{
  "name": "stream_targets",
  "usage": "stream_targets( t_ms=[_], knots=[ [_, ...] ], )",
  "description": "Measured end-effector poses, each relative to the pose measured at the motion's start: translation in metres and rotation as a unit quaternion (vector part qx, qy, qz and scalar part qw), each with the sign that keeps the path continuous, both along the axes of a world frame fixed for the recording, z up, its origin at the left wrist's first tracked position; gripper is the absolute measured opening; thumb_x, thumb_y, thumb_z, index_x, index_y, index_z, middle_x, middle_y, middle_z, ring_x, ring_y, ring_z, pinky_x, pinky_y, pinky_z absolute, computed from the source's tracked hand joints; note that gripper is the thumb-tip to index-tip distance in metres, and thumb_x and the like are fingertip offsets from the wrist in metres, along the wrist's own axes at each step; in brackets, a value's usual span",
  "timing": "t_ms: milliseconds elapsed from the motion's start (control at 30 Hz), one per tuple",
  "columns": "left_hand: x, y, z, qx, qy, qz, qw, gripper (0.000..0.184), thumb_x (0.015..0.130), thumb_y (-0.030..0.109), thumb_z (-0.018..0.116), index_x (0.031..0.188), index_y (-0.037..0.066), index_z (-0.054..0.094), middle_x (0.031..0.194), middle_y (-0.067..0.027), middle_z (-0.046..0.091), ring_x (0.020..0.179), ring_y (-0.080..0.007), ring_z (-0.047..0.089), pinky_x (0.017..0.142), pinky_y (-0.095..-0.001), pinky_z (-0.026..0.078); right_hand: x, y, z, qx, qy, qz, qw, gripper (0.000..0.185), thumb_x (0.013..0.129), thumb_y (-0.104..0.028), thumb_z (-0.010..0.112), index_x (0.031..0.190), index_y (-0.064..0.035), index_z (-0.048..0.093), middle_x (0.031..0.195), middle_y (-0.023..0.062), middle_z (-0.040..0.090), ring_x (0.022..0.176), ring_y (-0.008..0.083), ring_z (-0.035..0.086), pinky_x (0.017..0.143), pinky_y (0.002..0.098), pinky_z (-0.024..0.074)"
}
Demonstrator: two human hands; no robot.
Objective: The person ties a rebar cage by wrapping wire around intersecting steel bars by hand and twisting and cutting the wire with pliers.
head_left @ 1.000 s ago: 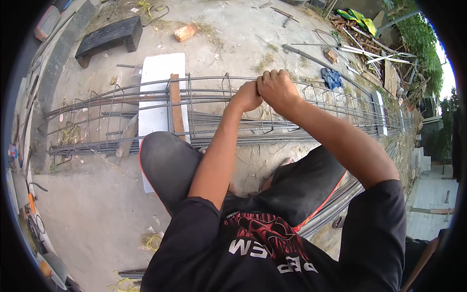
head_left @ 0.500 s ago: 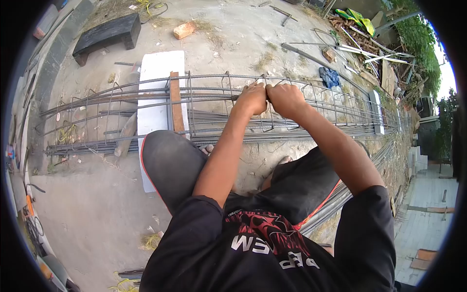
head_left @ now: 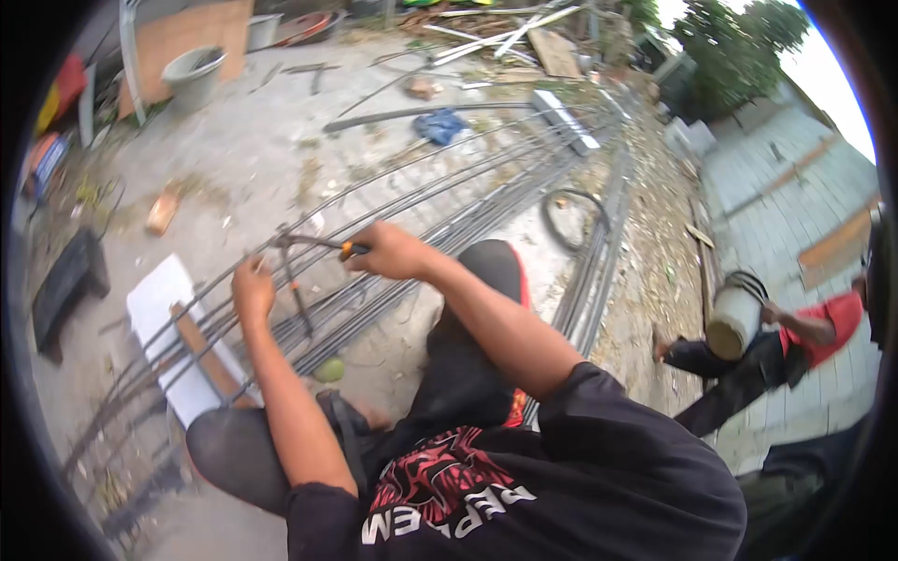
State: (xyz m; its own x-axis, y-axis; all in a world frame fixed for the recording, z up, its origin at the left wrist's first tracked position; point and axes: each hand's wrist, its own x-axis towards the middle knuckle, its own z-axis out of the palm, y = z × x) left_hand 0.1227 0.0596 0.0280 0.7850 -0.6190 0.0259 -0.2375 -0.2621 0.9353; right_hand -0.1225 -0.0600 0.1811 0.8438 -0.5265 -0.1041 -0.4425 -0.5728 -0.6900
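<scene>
My right hand (head_left: 388, 251) is closed on an orange-and-black handle of long pincers (head_left: 288, 239). Their jaws lie at a bar of the long steel rebar cage (head_left: 449, 182), and the other handle hangs down, free of my hand. Just left of the jaws, my left hand (head_left: 253, 285) is closed at the cage's upper bar; what its fingers pinch is too small to make out. A strip of brown wood (head_left: 208, 351) lies across a white board (head_left: 168, 280) under the cage's left part.
At the right a person in a red top (head_left: 823, 327) holds a bucket (head_left: 734, 323). A black bench (head_left: 70, 290) and a brick (head_left: 162, 213) lie at the left. Blue cloth (head_left: 440, 126) and a coiled hose (head_left: 571, 220) rest near the cage. A tub (head_left: 195, 75) stands at upper left.
The view has turned to the right. My hands, side by side on the cage before, are now apart. Pincers now show in my right hand, and a person with a bucket has come into view.
</scene>
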Motion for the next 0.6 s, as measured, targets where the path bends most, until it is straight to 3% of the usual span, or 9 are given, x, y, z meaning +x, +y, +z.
stream_targets(
  t_ms=[100,133,200,267,367,467,533,600],
  knots=[
    [-0.003,-0.016,-0.048,0.078,-0.079,-0.006,0.994,0.031,0.095,0.027,0.070,0.115,0.004,0.077,0.105,-0.0175,0.077,0.099,-0.0361,0.073,0.086,-0.0454,0.055,-0.025,-0.003,0.023,0.043,-0.070,-0.092,0.992,0.026,0.089,-0.021,0.077,0.104,0.0007,0.076,0.077,0.0109,0.071,0.073,0.0202,0.065,0.072,0.0389,0.0519],
    [-0.005,-0.018,-0.052,0.094,-0.102,0.006,0.990,0.031,0.095,0.028,0.071,0.113,0.005,0.077,0.104,-0.0171,0.078,0.097,-0.0363,0.073,0.085,-0.0460,0.055,-0.032,-0.003,0.028,0.119,-0.084,-0.131,0.981,0.024,0.090,-0.018,0.077,0.101,0.0026,0.075,0.075,0.0085,0.069,0.072,0.0177,0.063,0.070,0.0376,0.0508],
    [-0.007,-0.012,-0.057,0.118,-0.138,0.040,0.983,0.031,0.095,0.031,0.072,0.110,0.005,0.079,0.100,-0.0164,0.078,0.093,-0.0367,0.073,0.082,-0.0472,0.055,-0.048,-0.002,0.034,0.119,-0.119,-0.164,0.972,0.024,0.091,-0.016,0.076,0.107,0.0025,0.075,0.075,0.0070,0.068,0.069,0.0158,0.062,0.066,0.0356,0.0498],
    [0.005,-0.001,-0.061,0.144,-0.157,0.071,0.975,0.031,0.094,0.033,0.073,0.107,0.006,0.080,0.097,-0.0157,0.079,0.090,-0.0372,0.074,0.080,-0.0484,0.055,-0.062,-0.001,0.036,0.117,-0.158,-0.206,0.959,0.027,0.083,-0.016,0.077,0.103,0.0027,0.076,0.076,0.0139,0.069,0.074,0.0220,0.067,0.073,0.0400,0.0528],
    [0.035,0.010,-0.054,0.193,-0.142,0.093,0.966,0.032,0.093,0.037,0.074,0.103,0.007,0.082,0.092,-0.0146,0.079,0.085,-0.0379,0.074,0.076,-0.0502,0.055,-0.077,0.005,0.038,0.094,-0.211,-0.233,0.945,0.027,0.084,-0.016,0.076,0.105,0.0008,0.076,0.078,0.0158,0.069,0.075,0.0235,0.068,0.074,0.0402,0.0524],
    [0.003,0.004,-0.019,0.209,-0.162,0.118,0.957,0.032,0.093,0.036,0.075,0.102,0.006,0.082,0.096,-0.0155,0.079,0.088,-0.0370,0.074,0.076,-0.0493,0.055,-0.083,0.003,0.030,0.042,-0.242,-0.220,0.944,0.027,0.091,-0.014,0.075,0.112,0.0032,0.075,0.074,0.0114,0.066,0.067,0.0167,0.062,0.066,0.0363,0.0497],
    [0.019,-0.012,-0.058,0.138,-0.190,0.066,0.970,0.030,0.091,0.032,0.076,0.100,0.004,0.081,0.091,-0.0159,0.079,0.084,-0.0378,0.073,0.075,-0.0489,0.054,-0.083,0.008,0.033,0.045,-0.248,-0.233,0.939,0.025,0.089,-0.013,0.075,0.106,0.0055,0.073,0.077,0.0160,0.067,0.072,0.0199,0.063,0.070,0.0383,0.0500],
    [0.010,-0.024,-0.071,0.154,-0.090,-0.005,0.984,0.027,0.092,0.029,0.074,0.098,0.003,0.079,0.084,-0.0134,0.075,0.077,-0.0297,0.071,0.066,-0.0417,0.051,-0.080,0.003,0.018,0.008,-0.269,-0.207,0.940,0.026,0.089,-0.014,0.075,0.105,0.0065,0.072,0.079,0.0197,0.067,0.073,0.0240,0.064,0.072,0.0397,0.0499]
  ],
)
